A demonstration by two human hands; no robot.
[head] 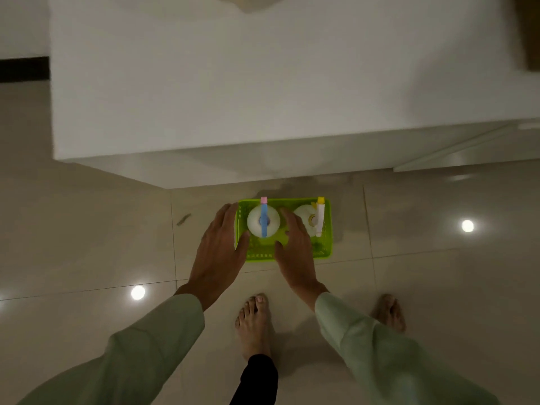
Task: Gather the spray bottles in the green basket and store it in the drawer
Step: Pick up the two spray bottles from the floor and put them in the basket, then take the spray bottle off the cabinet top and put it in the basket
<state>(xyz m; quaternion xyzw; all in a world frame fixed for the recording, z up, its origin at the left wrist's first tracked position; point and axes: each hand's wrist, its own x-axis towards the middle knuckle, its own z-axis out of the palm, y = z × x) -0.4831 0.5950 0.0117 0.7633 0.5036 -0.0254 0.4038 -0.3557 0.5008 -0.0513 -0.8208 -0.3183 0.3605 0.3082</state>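
A bright green basket (326,226) stands on the tiled floor just in front of a white cabinet. Two white spray bottles stand upright inside it: one with a blue and pink spray head (264,220) on the left, one with a white and yellow spray head (317,219) on the right. My left hand (217,249) reaches down at the basket's left wall, fingers spread. My right hand (293,244) hovers over the basket's middle, between the two bottles, fingers apart. Neither hand visibly grips anything.
The white cabinet (233,83) fills the upper view; a partly open drawer front (467,153) shows at the right. My bare feet (254,325) stand on the glossy floor below the basket. A small dark scrap (183,219) lies left of the basket.
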